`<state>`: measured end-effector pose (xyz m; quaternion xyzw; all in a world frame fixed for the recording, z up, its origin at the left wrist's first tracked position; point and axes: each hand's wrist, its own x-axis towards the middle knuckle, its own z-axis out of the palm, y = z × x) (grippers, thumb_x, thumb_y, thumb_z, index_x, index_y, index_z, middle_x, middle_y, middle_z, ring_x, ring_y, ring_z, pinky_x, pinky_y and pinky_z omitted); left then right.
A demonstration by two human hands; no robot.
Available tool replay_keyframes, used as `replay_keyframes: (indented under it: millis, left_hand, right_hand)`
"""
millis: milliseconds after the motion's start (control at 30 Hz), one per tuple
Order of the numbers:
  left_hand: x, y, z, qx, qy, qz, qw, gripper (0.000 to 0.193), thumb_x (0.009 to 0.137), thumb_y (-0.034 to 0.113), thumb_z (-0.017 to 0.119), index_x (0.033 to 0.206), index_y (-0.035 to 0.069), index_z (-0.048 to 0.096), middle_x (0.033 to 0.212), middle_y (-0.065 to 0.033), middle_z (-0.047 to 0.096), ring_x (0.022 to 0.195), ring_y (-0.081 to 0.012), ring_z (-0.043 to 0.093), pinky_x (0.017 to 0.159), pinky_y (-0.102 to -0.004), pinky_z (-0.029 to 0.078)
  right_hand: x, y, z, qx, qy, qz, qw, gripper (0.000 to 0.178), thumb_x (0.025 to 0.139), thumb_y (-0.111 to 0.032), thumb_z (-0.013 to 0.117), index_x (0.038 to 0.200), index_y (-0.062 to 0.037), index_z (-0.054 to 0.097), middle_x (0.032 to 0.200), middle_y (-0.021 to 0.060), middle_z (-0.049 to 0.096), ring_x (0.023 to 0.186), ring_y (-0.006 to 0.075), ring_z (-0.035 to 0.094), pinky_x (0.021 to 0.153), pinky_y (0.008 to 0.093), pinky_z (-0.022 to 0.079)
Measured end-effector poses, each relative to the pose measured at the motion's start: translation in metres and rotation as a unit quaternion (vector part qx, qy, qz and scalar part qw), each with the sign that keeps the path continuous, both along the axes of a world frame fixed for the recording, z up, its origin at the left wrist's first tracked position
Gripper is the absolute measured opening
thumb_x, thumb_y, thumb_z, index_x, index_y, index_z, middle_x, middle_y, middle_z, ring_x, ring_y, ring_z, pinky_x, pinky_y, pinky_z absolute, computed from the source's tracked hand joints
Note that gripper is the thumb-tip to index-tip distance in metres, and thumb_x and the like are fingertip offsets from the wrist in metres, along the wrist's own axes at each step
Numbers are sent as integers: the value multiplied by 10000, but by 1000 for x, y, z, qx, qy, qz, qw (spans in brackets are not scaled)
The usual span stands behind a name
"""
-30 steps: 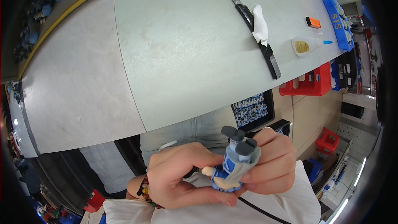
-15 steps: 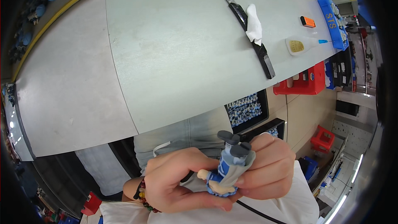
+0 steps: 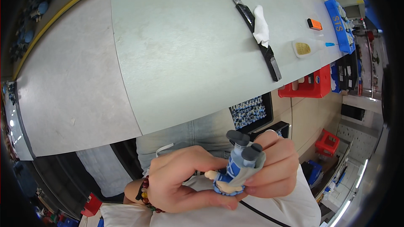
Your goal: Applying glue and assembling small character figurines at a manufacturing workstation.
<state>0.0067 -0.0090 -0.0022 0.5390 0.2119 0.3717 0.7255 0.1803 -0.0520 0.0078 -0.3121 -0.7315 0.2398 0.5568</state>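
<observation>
A small painted figurine (image 3: 235, 170) in blue and grey is held upside down in front of me, its dark grey shoes pointing up. My left hand (image 3: 181, 180), with a bead bracelet on the wrist, pinches its lower end between thumb and fingers. From the other side my right hand (image 3: 273, 166) grips the grey part along its back. The figurine's head end is partly hidden by my fingers. Beyond the hands, on the table (image 3: 176, 59), lies a black-handled craft knife (image 3: 271, 61) with white wrapping (image 3: 261, 27) around its middle.
A glue bottle (image 3: 302, 48) with a blue tip, an orange-and-black box (image 3: 314, 24) and a blue tray (image 3: 340, 25) of small parts are at the table's right. Below the edge stand a red stool (image 3: 309, 86) and a black tray of figurines (image 3: 249, 112). A yellow-edged conveyor (image 3: 54, 17) runs at far left.
The figurine has tilted and shifted slightly right, its shoes turning a little in my fingers. Both hands keep their hold. The table view has shifted slightly.
</observation>
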Motion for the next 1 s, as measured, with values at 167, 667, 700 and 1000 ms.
replay_keyframes:
  millis: [167,667,700,1000]
  left_hand:
    - [1,-2,3,-19,-8,1,1000,453,531,182,793,863,-33,573,706,-79,589,605,-139,584,517,-210,444]
    - [1,10,6,51,10,-59,997,438,558,189,776,870,-39,569,705,-88,581,600,-174,583,529,-235,452]
    - [1,5,4,40,4,-44,998,437,559,195,775,867,-39,570,706,-88,581,600,-174,582,529,-235,452]
    - [1,3,3,30,14,-43,999,437,565,220,772,862,-31,572,709,-81,579,603,-170,582,530,-233,452]
  right_hand:
    - [-8,-3,-2,0,29,-52,998,201,603,-12,695,725,-81,551,844,9,566,779,156,470,638,285,413]
    - [0,-3,-1,-33,56,1,998,216,580,4,697,733,-76,569,850,-8,581,758,159,496,635,267,387]
    - [0,-3,1,-33,55,1,998,216,580,4,697,733,-76,569,850,-8,581,758,159,496,635,267,387]
    - [-3,3,3,-30,108,-4,994,142,629,6,682,687,-10,553,824,116,602,710,213,553,640,318,465]
